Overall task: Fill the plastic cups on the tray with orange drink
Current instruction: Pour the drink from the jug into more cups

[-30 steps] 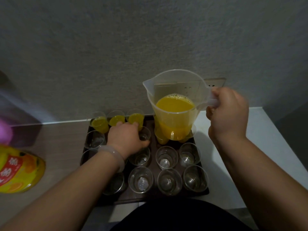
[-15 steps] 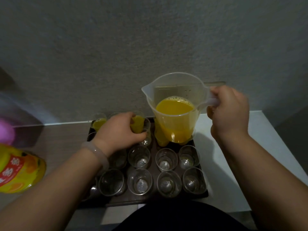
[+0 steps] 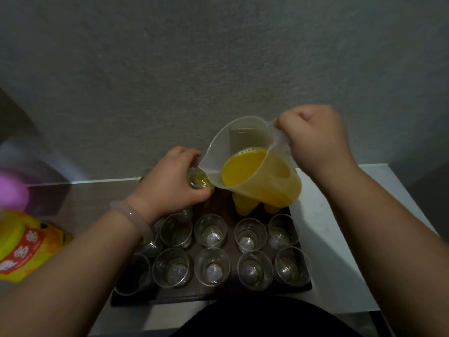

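My right hand grips the handle of a clear plastic jug of orange drink, tilted left with its spout over a small clear cup. My left hand holds that cup above the back of the dark tray; a little liquid shows in it. Two rows of empty clear cups stand on the tray's front half. Filled orange cups stand behind them, partly hidden by the jug.
A yellow drink bottle with a red label lies at the left on the counter. A pink object sits behind it. A grey wall rises right behind the tray. White tabletop lies to the right of the tray.
My left hand has lifted a cup toward the jug. My right hand has tipped the jug leftward so its spout reaches over the cup.
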